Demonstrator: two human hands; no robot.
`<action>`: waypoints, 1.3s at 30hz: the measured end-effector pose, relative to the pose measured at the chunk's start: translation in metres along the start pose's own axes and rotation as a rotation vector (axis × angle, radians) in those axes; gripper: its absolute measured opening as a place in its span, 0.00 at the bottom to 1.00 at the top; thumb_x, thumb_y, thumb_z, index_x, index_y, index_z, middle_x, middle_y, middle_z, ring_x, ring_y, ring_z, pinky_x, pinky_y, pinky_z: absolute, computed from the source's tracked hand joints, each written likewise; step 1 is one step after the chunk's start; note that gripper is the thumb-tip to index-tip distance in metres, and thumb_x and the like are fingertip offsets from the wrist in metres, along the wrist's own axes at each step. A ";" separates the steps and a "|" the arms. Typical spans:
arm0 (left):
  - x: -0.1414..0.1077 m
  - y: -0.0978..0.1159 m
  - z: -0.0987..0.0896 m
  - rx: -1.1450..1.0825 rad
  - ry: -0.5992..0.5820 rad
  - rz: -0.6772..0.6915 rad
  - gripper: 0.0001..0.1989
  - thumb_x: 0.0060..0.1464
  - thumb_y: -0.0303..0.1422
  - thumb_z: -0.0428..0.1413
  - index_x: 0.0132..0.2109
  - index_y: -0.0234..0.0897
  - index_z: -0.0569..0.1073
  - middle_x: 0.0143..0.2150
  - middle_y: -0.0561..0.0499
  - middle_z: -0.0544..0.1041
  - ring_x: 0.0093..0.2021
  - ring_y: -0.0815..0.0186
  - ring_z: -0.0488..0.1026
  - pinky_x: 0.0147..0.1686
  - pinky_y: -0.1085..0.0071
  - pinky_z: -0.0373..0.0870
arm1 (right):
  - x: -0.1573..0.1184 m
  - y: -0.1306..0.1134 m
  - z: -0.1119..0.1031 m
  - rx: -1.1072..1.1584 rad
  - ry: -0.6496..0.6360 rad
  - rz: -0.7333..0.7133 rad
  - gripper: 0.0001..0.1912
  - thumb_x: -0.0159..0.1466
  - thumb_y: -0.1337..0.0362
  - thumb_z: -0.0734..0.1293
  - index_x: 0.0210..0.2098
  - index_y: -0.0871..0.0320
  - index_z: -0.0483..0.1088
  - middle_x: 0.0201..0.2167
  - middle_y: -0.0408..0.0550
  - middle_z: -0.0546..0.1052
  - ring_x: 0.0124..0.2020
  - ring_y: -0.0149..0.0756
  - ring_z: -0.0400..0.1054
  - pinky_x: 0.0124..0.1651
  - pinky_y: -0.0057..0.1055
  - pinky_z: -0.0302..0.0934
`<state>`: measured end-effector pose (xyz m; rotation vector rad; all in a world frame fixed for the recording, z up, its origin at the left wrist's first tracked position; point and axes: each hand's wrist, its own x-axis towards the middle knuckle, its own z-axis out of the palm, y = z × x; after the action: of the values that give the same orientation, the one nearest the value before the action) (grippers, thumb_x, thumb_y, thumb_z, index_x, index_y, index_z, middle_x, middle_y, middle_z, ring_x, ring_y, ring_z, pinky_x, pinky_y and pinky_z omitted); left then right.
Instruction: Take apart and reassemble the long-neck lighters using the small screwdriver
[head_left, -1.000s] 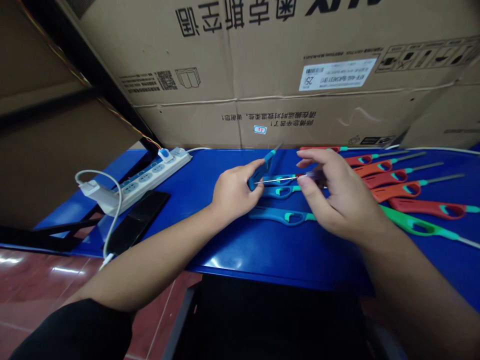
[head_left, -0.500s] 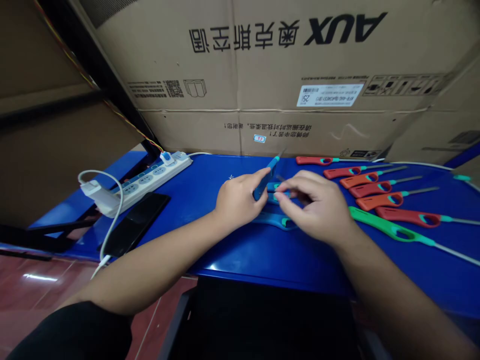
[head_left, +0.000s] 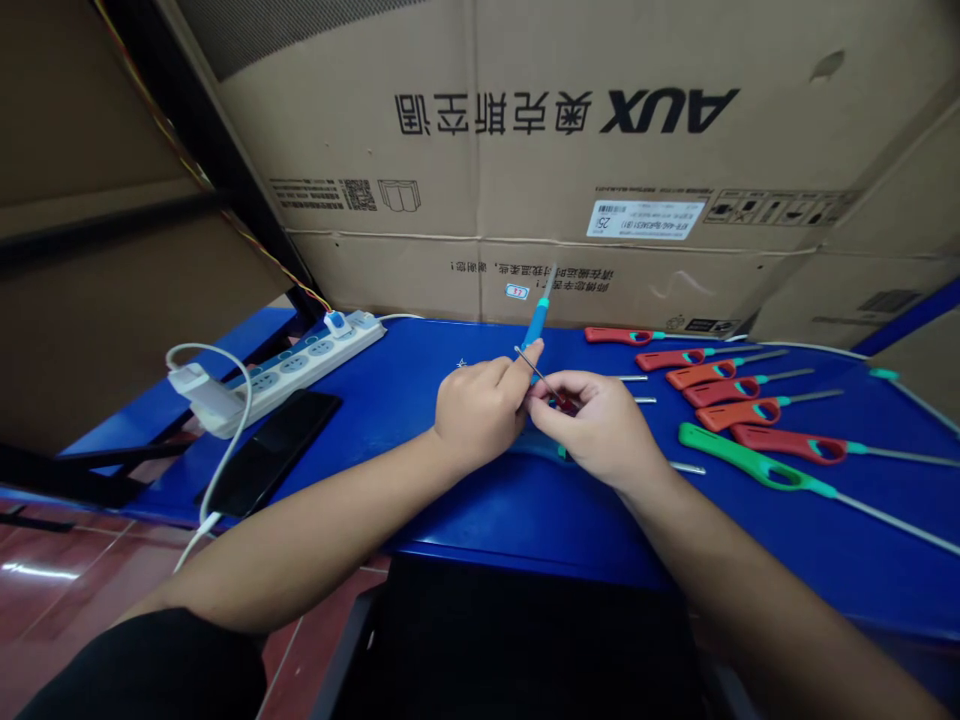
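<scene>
My left hand (head_left: 480,405) is closed around a blue long-nosed lighter (head_left: 535,326), its metal nozzle pointing up and away from me; the palm hides most of its body. Right beside it, my right hand (head_left: 596,420) pinches a small screwdriver (head_left: 551,388) with a dark red handle. The metal shaft slants up to the left, its tip close to the left index finger and the lighter. Whether the tip touches the lighter I cannot tell. Beneath the hands lies another blue lighter (head_left: 546,446), partly covered. Several metal nozzles stick out to the right of my right hand.
Several red and orange lighters (head_left: 739,390) and a green lighter (head_left: 750,460) lie on the blue table (head_left: 487,520) at right. On the left are a power strip (head_left: 300,365) with a white charger and a black phone (head_left: 274,450). A large cardboard box (head_left: 525,180) stands behind.
My right hand has moved left against my left hand, and the screwdriver shaft now shows clearly. The blue lighter points more upright. The view has shifted slightly.
</scene>
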<state>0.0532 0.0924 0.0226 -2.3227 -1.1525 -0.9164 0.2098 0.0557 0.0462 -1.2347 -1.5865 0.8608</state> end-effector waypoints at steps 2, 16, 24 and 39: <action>0.001 0.000 -0.001 0.013 0.011 0.010 0.23 0.62 0.31 0.51 0.63 0.39 0.71 0.30 0.48 0.78 0.29 0.64 0.75 0.28 0.71 0.68 | 0.001 0.001 0.002 0.079 -0.016 0.050 0.06 0.52 0.61 0.69 0.27 0.58 0.74 0.24 0.42 0.76 0.25 0.30 0.64 0.29 0.28 0.59; 0.004 -0.005 -0.004 -0.369 -0.187 -0.079 0.28 0.50 0.30 0.59 0.61 0.40 0.72 0.46 0.47 0.83 0.43 0.60 0.81 0.42 0.66 0.77 | 0.013 -0.006 -0.020 -0.908 -0.154 -0.963 0.08 0.62 0.72 0.62 0.31 0.61 0.72 0.29 0.49 0.76 0.26 0.33 0.66 0.26 0.31 0.51; 0.008 -0.006 -0.004 -0.525 -0.236 -0.168 0.26 0.50 0.28 0.59 0.58 0.39 0.74 0.49 0.47 0.82 0.48 0.57 0.80 0.49 0.61 0.77 | 0.026 -0.015 -0.029 -1.043 -0.292 -1.067 0.09 0.65 0.71 0.59 0.35 0.60 0.71 0.30 0.49 0.76 0.25 0.33 0.64 0.25 0.32 0.46; 0.009 -0.013 -0.005 -0.409 -0.226 -0.231 0.27 0.53 0.30 0.59 0.61 0.38 0.72 0.50 0.46 0.82 0.48 0.56 0.80 0.48 0.60 0.77 | 0.009 -0.023 0.001 -1.084 -0.209 -0.330 0.13 0.70 0.61 0.54 0.41 0.57 0.68 0.36 0.50 0.78 0.27 0.37 0.67 0.27 0.34 0.38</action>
<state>0.0448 0.1025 0.0329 -2.7155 -1.4648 -1.0756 0.2006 0.0588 0.0691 -1.5232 -2.4650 -0.1728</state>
